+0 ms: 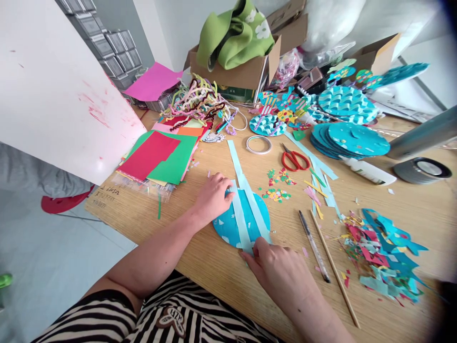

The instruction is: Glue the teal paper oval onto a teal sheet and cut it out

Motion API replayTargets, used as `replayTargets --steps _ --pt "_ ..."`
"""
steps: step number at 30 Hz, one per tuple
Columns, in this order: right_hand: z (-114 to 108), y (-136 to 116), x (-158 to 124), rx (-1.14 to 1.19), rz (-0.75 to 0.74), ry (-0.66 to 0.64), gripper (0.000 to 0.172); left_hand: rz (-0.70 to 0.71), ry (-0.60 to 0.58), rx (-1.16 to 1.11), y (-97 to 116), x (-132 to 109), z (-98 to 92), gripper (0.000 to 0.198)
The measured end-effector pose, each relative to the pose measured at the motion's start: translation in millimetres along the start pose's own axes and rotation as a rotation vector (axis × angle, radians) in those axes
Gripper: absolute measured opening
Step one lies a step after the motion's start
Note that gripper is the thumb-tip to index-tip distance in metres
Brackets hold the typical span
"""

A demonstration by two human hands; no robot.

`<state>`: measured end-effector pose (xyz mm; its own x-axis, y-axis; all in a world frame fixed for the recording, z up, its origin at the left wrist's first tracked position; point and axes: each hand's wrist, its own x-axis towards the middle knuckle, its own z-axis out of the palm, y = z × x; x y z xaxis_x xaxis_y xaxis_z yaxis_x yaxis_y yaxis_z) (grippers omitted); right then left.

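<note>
A long pale-blue paper strip (240,219) runs lengthwise from the left hand (214,197), fingers curled, grip unclear, to the right hand (280,267), pinching its end.

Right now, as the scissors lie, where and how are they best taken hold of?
Probably by the red handle loops of the scissors, from the person's near side, with the right hand if lifted off the pale blue strips. The scissors lie flat, loops toward the person and blades pointing away, so this approach should keep the hand off the blades.
</note>
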<state>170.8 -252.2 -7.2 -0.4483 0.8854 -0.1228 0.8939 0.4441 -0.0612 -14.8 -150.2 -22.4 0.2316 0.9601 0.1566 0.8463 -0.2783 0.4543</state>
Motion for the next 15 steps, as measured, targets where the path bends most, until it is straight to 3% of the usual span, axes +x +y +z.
replayTargets --steps 15 --pt "5.9 2.1 -1.4 0.17 0.039 0.015 0.018 0.006 -0.007 0.014 0.1 0.2 -0.3 0.011"
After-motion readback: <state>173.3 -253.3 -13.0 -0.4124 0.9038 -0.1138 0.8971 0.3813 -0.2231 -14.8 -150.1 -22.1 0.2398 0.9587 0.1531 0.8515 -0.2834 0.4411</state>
